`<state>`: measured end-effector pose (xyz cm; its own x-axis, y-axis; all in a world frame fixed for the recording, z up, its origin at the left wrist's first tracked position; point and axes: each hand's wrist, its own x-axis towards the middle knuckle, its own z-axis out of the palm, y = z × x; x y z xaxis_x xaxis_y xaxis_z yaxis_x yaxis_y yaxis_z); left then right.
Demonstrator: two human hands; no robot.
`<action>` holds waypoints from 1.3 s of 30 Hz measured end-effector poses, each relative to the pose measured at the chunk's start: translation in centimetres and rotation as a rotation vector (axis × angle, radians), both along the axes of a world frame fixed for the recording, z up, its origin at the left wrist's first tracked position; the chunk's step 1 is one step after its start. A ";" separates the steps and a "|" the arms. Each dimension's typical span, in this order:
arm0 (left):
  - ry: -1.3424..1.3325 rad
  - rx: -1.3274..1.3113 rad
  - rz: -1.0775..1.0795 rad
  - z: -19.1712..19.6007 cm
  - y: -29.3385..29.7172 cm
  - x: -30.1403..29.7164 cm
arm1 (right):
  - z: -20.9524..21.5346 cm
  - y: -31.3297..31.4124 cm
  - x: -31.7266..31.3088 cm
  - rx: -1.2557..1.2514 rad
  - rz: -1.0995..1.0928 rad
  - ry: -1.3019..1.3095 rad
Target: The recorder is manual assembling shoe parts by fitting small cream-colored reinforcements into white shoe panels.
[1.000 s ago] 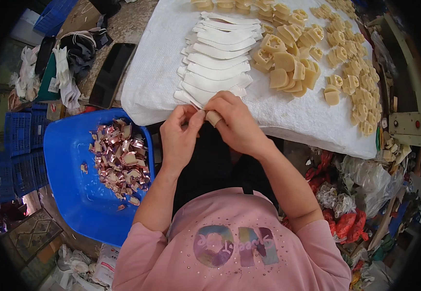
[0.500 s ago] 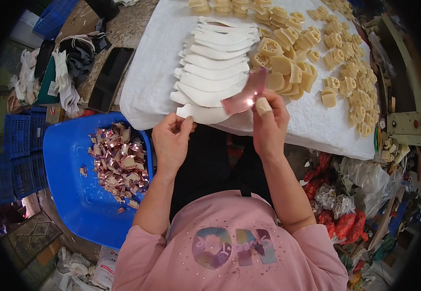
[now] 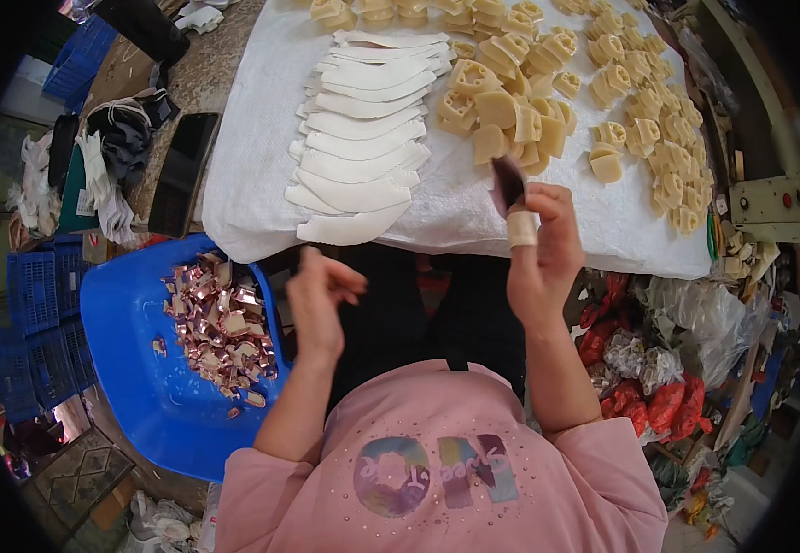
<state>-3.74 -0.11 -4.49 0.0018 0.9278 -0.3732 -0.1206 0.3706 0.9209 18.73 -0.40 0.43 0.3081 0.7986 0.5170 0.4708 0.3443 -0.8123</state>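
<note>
1. Pinched between thumb and fingers of my right hand (image 3: pixel 540 247) is a dark strip (image 3: pixel 508 181), held upright at the near edge of the table; one finger wears a pale wrap.
2. My left hand (image 3: pixel 319 300) holds nothing, fingers loosely curled, hanging in the gap between the table edge and my lap.
3. Just left of that hand sits a blue tub (image 3: pixel 133 369), its rim close to my left wrist; a heap of shiny pink-copper pieces (image 3: pixel 220 330) fills its right side.
4. The white cloth (image 3: pixel 252 175) drapes over the near table edge, and free room along that edge lies between my two hands.
5. Beyond, white curved pieces (image 3: pixel 358 129) lie stacked in a fanned row, well clear of both hands.
6. Tan blocks (image 3: pixel 510 101) spread right and far; the nearest lie just behind the strip.
7. Against half a second ago, my right hand has drawn the strip in from a flat tilt to upright, and my left has dropped off the cloth edge, opening.
</note>
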 end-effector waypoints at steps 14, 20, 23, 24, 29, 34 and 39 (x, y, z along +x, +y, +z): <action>-0.515 0.083 -0.234 3.1 1.1 7.9 | 0.8 -0.7 5.6 -0.184 -0.063 -0.454; -0.534 0.059 -0.259 4.3 1.3 9.3 | -1.8 2.4 14.7 -0.221 -0.620 -0.696; -0.514 0.058 -0.303 4.1 1.2 9.1 | -2.0 2.8 15.1 -0.385 -0.591 -0.464; -0.515 0.061 -0.310 4.0 1.2 9.0 | -1.8 2.6 15.2 -0.382 -0.599 -0.463; -0.478 0.058 -0.291 3.6 1.2 8.8 | -2.6 -0.1 13.0 -0.504 -0.567 -0.365; -0.558 0.017 -0.293 4.3 1.2 8.9 | -2.8 -1.1 12.6 -0.392 -0.498 -0.461; -0.583 0.033 -0.257 4.3 1.1 8.5 | -2.4 -2.8 13.0 -0.311 -0.328 -0.338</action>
